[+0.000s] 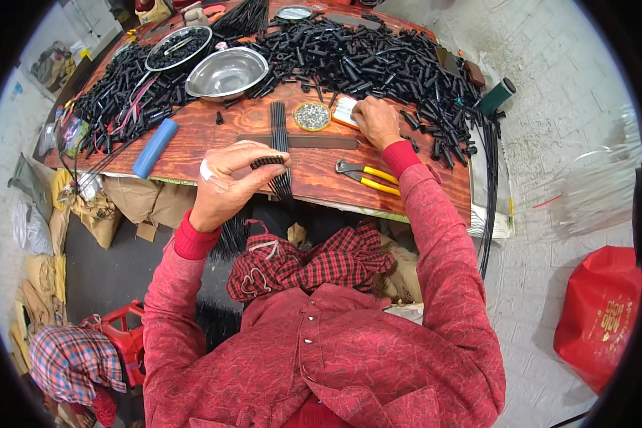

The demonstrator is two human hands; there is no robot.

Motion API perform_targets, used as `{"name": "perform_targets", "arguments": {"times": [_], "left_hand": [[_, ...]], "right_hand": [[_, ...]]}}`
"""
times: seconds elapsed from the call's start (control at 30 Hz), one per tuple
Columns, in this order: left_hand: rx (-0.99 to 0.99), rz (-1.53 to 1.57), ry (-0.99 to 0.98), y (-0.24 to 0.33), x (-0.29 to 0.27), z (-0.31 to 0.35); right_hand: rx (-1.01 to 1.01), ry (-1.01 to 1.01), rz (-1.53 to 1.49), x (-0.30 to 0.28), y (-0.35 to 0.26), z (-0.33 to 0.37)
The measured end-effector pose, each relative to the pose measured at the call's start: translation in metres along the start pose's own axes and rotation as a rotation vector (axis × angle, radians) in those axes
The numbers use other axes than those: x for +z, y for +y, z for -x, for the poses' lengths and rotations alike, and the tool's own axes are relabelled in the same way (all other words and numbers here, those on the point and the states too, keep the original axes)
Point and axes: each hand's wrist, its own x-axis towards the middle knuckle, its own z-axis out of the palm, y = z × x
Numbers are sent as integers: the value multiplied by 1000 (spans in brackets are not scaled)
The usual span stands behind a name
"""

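My left hand (234, 178), with a white patch near the base of its thumb, pinches a small black ribbed piece (267, 162) between thumb and fingers. Just behind the piece, a bundle of thin black rods (279, 128) lies across a flat dark bar (321, 142) and runs past the table's near edge. My right hand (379, 121) reaches down at a small white box with an orange rim (344, 112); its fingers are curled, and their tips are hidden. Left of this box stands a round yellow-rimmed dish of small metal parts (312, 115).
Yellow-handled pliers (371, 175) lie near my right forearm. Heaped black tubular parts (364, 60) cover the table's far side. A steel bowl (228, 73), a filled bowl (178, 49), a blue cylinder (155, 148) and a green cylinder (496, 97) stand or lie around the wooden table (192, 139).
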Motion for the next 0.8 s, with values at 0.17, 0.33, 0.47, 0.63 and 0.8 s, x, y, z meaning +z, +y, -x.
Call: {"name": "perform_targets", "arguments": {"times": [0.17,0.33,0.47,0.63,0.8], "left_hand": [[35,6,10,-1,2,0],[28,-6,3,-2,1,0],[-68,63,4,-6,1,2],[-64,-14,2,-5,-4,1],[-74,28,20,-6,-4,3]], "right_hand": [[50,-3,1,-4,2,-3],[85,68,-101,-9,6,1],[180,109,-282,-23,-7,1],[124,-226,-1110,-111,-89,11],[-213,-157,-923,-156,-130,27]]}}
